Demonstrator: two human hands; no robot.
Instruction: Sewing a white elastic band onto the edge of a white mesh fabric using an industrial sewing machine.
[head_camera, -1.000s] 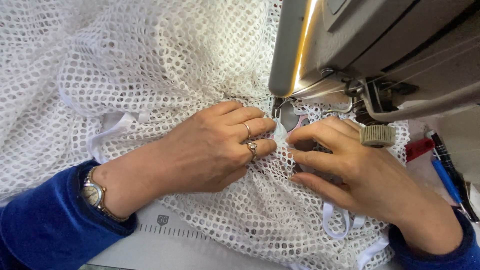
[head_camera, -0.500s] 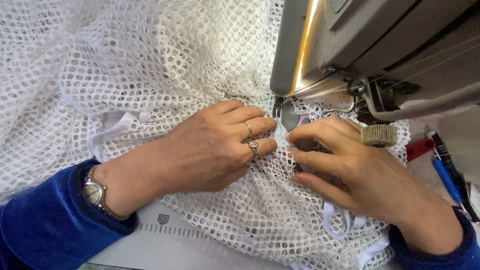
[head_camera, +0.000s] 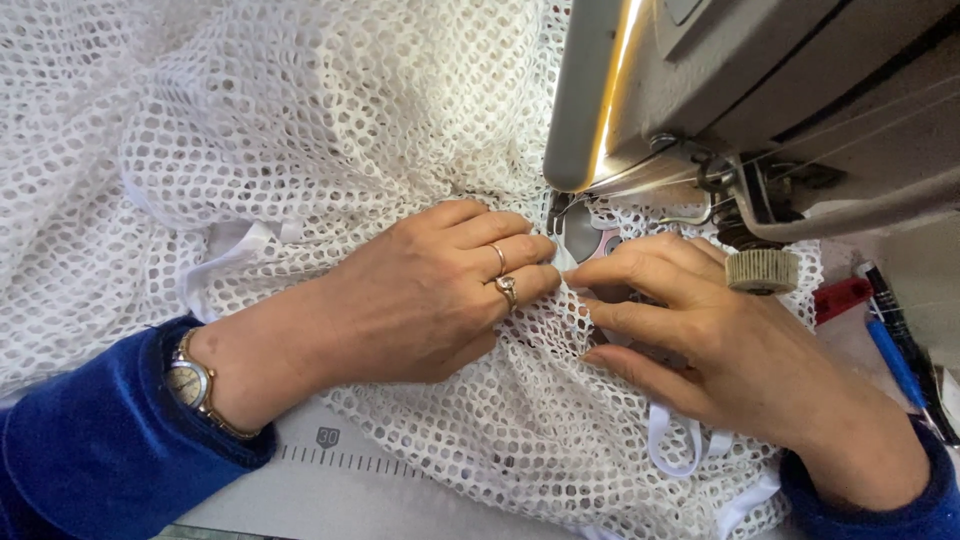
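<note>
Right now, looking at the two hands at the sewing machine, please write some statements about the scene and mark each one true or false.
1. Both hands press on white mesh fabric. True.
2. The left hand wears no rings. False: two rings show on its fingers.
3. A wristwatch sits on the left wrist. True.
4. The right hand holds scissors. False: it lies flat on the fabric, fingers beside the presser foot.
5. The sleeves are red. False: they are blue.
</note>
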